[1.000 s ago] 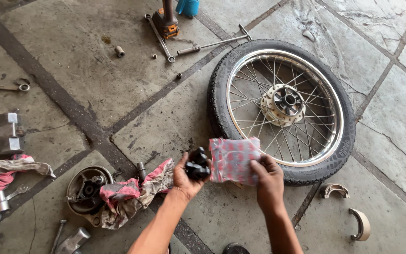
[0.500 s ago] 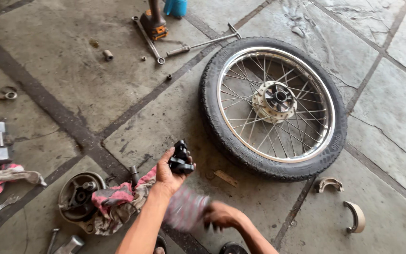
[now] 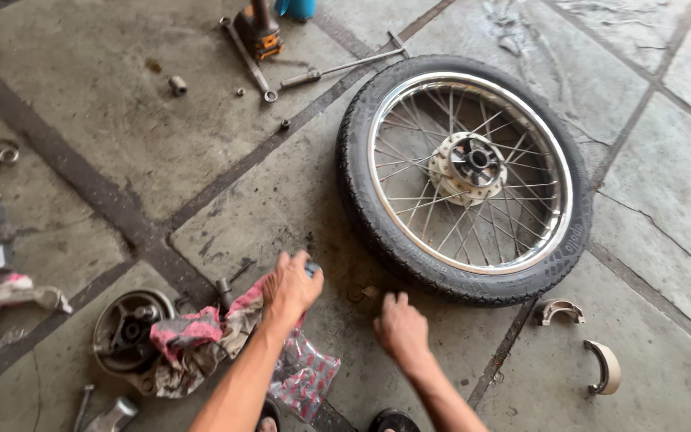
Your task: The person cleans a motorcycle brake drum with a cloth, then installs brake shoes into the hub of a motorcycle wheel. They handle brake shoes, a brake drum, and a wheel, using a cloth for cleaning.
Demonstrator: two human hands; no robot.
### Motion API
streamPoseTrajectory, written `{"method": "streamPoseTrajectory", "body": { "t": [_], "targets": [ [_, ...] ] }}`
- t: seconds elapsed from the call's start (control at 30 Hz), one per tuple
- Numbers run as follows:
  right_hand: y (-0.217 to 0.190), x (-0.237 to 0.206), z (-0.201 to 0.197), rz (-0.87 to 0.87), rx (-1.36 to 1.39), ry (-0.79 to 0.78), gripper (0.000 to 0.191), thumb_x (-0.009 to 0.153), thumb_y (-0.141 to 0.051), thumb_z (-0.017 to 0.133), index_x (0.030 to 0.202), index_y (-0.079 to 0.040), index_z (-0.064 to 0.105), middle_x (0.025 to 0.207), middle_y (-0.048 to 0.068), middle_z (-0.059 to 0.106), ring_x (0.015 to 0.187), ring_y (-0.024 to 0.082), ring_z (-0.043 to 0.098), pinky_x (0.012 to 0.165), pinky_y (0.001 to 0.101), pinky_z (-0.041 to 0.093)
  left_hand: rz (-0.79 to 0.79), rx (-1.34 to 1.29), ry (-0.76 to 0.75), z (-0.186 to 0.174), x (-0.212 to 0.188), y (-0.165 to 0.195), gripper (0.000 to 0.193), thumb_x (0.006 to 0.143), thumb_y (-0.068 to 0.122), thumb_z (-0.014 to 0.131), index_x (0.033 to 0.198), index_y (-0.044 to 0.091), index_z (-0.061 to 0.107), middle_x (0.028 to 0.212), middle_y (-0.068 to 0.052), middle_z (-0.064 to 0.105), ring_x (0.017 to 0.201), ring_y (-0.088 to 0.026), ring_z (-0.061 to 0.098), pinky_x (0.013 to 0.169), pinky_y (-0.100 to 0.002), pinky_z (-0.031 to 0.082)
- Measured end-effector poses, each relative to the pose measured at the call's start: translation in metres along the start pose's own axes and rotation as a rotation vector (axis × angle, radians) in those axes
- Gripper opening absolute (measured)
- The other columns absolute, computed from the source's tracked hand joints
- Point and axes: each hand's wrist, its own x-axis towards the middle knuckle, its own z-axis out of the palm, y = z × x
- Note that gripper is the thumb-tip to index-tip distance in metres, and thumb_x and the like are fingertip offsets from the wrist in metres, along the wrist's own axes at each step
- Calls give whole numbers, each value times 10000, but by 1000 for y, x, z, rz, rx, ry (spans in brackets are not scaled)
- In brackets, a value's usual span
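Hands at work over a stained concrete floor (image 3: 105, 136), seen from above; nearest the camera, a red-patterned plastic packet (image 3: 307, 376) lies on the ground between the person's two forearms, partly under the left one; the left hand (image 3: 291, 286) is curled shut around a small dark part, only a sliver of which shows past the fingers, and rests against a dirty pink rag (image 3: 193, 340); the right hand (image 3: 399, 326) is loosely spread, palm down and holding nothing, just short of the tyre. The rag drapes over the edge of a round brake drum plate (image 3: 121, 330) to the left (more rags and metal fittings crowd that edge of the frame); two curved brake shoes (image 3: 605, 366) lie apart on the floor to the right. Beyond the hands, a spoked motorcycle wheel (image 3: 467, 178) lies flat with its tyre on and its hub (image 3: 469, 166) facing up. Farther off, a long spanner (image 3: 247, 61) and a T-handle wrench (image 3: 344, 66) lie near an orange-and-black tool (image 3: 257, 30) at the top edge; a few small nuts and a short bush are scattered around them.
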Motion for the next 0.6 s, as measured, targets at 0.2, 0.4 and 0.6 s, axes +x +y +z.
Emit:
{"method": "streamPoseTrajectory", "body": {
  "t": [0.2,0.4,0.6],
  "targets": [
    [-60,-34,23,-393,411,94,361,813,-230,751,1138,-84,698,1205,188,637,974,387,659,793,519,556,319,359,687,-29,19,-4,637,664,516,719,1170,131,677,1165,-189,651,1105,-389,616,902,-589,474],
    [57,57,-31,34,31,582,437,908,-387,577,1192,-69,670,1139,171,699,1067,361,636,893,520,503,572,423,-77,18,-32,-2,533,854,480,749,1188,85,623,1137,-139,589,1120,-316,545,1015,-515,402],
    [108,76,-37,109,20,169,546,1014,-546,362,1080,-83,644,1154,161,706,1120,367,614,1003,612,394,496,183,81,20,-54,-20,563,754,282,848,1217,99,587,1223,-131,548,1163,-338,535,952,-509,437]
  ]
}}
